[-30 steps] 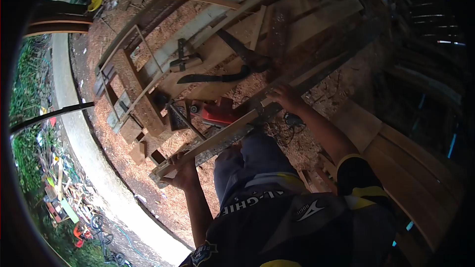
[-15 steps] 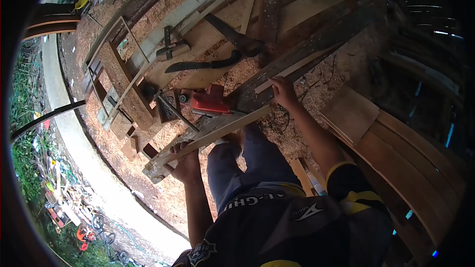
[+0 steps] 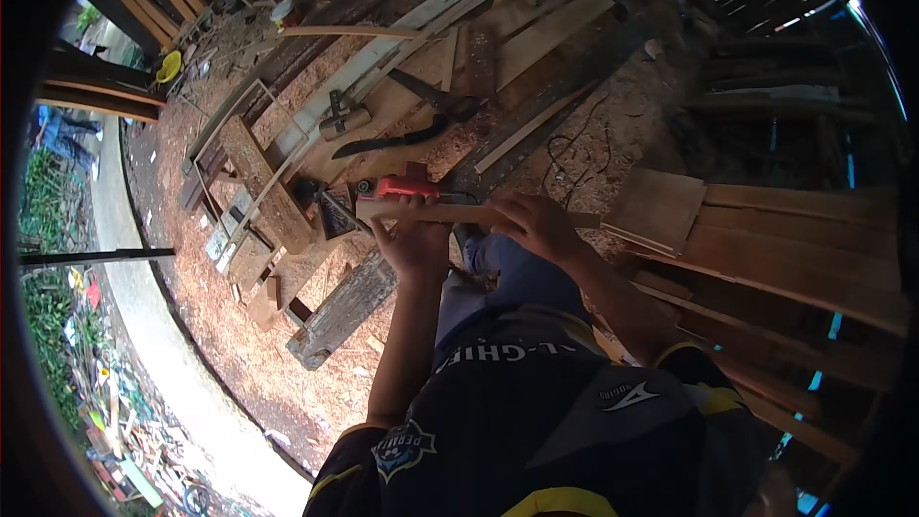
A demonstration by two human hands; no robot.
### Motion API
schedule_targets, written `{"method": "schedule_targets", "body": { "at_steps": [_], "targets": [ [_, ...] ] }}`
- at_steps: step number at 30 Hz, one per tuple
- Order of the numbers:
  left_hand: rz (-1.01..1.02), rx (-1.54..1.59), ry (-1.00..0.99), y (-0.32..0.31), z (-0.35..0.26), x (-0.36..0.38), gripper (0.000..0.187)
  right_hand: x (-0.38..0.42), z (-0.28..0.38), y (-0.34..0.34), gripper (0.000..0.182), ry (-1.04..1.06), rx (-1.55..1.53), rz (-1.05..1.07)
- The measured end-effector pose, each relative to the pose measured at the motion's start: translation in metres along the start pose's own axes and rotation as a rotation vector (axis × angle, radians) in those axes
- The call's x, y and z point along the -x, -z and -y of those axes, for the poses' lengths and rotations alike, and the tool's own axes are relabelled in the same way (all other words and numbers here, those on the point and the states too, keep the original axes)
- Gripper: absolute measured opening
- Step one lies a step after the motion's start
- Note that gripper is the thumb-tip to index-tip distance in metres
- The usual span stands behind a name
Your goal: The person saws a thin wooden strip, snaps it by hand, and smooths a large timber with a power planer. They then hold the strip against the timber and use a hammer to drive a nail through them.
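A narrow wooden strip (image 3: 459, 214) lies crosswise in front of my body, raised above the worn beam (image 3: 345, 311). My left hand (image 3: 416, 247) is closed around its left part, thumb on the near side and fingertips over the far edge. Farther right, my right hand (image 3: 538, 228) grips the same strip from above. Just beyond the left hand sits a red electric planer (image 3: 407, 186), partly hidden by the fingers. Another strip (image 3: 536, 129) rests along the beam's far part.
A machete (image 3: 392, 143), a handsaw (image 3: 431, 94) and a metal-and-wood tool (image 3: 343, 118) lie on planks beyond the planer. Stacked boards (image 3: 766, 239) stand at my right. Wood shavings cover the ground, and a dark cable (image 3: 574, 158) loops across it. A pale concrete edge (image 3: 182, 354) runs along the left.
The strip has come up off the beam and swung level. My right hand has left the end of the other strip and taken hold of this one. The view has turned.
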State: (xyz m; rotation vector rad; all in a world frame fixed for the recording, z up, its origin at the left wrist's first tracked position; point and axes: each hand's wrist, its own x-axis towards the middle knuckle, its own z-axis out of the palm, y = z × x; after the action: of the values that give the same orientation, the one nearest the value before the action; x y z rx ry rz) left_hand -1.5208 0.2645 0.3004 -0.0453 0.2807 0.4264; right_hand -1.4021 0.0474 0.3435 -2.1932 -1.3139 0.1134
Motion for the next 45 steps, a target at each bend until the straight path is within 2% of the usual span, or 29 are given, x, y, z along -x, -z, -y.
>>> {"method": "schedule_targets", "body": {
  "at_steps": [2,4,8,9,11,13,15,17,19,22,23,26,28,29,30,32,33,37,38,39,40,42,45],
  "targets": [
    [-0.146,-0.159,0.000,-0.027,0.014,0.010,0.073,0.018,0.011,0.012,0.050,-0.046,0.022,-0.032],
    [-0.013,-0.140,0.084,-0.010,0.022,0.020,0.073,0.037,0.020,0.026,0.047,-0.073,0.035,-0.098],
    [0.290,-0.065,0.204,-0.001,0.047,0.012,0.066,0.064,0.022,0.048,0.045,-0.248,-0.039,-0.086],
    [0.262,-0.122,0.204,-0.006,0.050,0.009,0.060,0.065,0.018,0.051,0.044,-0.271,-0.069,-0.083],
    [0.135,0.141,0.326,0.021,0.050,-0.017,0.063,0.066,0.009,0.054,0.042,-0.273,-0.072,-0.101],
    [-0.039,0.125,0.264,0.000,0.054,-0.024,0.061,0.058,-0.007,0.058,0.041,-0.225,-0.010,-0.142],
    [-0.257,-0.176,0.039,-0.033,0.056,-0.023,0.055,0.047,-0.029,0.066,0.040,-0.228,-0.025,-0.185],
    [-0.264,-0.282,-0.034,-0.017,0.045,-0.039,0.049,0.033,-0.057,0.076,0.038,-0.244,-0.034,-0.200],
    [-0.243,-0.349,-0.086,-0.011,0.039,-0.057,0.042,0.017,-0.093,0.089,0.037,-0.274,-0.038,-0.180],
    [-0.186,-0.385,-0.090,-0.019,0.046,-0.070,0.037,-0.011,-0.170,0.105,0.039,-0.189,0.145,-0.138],
    [-0.357,-0.355,-0.179,-0.044,0.060,-0.075,0.033,-0.022,-0.203,0.106,0.037,-0.198,0.100,-0.118],
    [-0.129,-0.551,-0.365,-0.063,0.079,-0.094,0.031,-0.081,-0.322,0.099,0.036,-0.169,-0.006,-0.012],
    [-0.348,-0.706,-0.502,-0.082,0.099,-0.111,0.029,-0.122,-0.401,0.084,0.039,-0.106,-0.026,0.117],
    [-0.266,-0.764,-0.539,-0.079,0.110,-0.117,0.029,-0.142,-0.430,0.074,0.039,-0.048,-0.013,0.158],
    [-0.439,-0.760,-0.617,-0.076,0.127,-0.127,0.028,-0.157,-0.459,0.060,0.039,0.003,-0.060,0.194],
    [-0.505,-0.944,-0.739,-0.088,0.161,-0.150,0.024,-0.173,-0.502,0.029,0.038,0.097,-0.167,0.273],
    [-0.694,-1.052,-0.781,-0.094,0.179,-0.165,0.022,-0.175,-0.513,0.016,0.036,0.106,-0.169,0.307],
    [-1.036,-1.203,-0.619,-0.051,0.239,-0.222,0.018,-0.149,-0.540,-0.022,0.040,0.214,-0.272,0.386],
    [-1.011,-1.331,-0.655,-0.011,0.248,-0.229,0.021,-0.141,-0.543,-0.028,0.041,0.236,-0.244,0.430],
    [-1.073,-1.378,-0.566,0.018,0.254,-0.229,0.023,-0.134,-0.546,-0.033,0.042,0.254,-0.214,0.463],
    [-1.108,-1.418,-0.567,0.045,0.261,-0.232,0.023,-0.126,-0.548,-0.039,0.043,0.271,-0.178,0.491],
    [-1.190,-1.556,-0.646,0.100,0.263,-0.232,0.024,-0.111,-0.548,-0.053,0.044,0.260,-0.174,0.480],
    [-1.193,-1.466,-0.618,0.162,0.247,-0.231,0.026,-0.097,-0.541,-0.074,0.044,0.263,-0.159,0.433]
  ]
}}
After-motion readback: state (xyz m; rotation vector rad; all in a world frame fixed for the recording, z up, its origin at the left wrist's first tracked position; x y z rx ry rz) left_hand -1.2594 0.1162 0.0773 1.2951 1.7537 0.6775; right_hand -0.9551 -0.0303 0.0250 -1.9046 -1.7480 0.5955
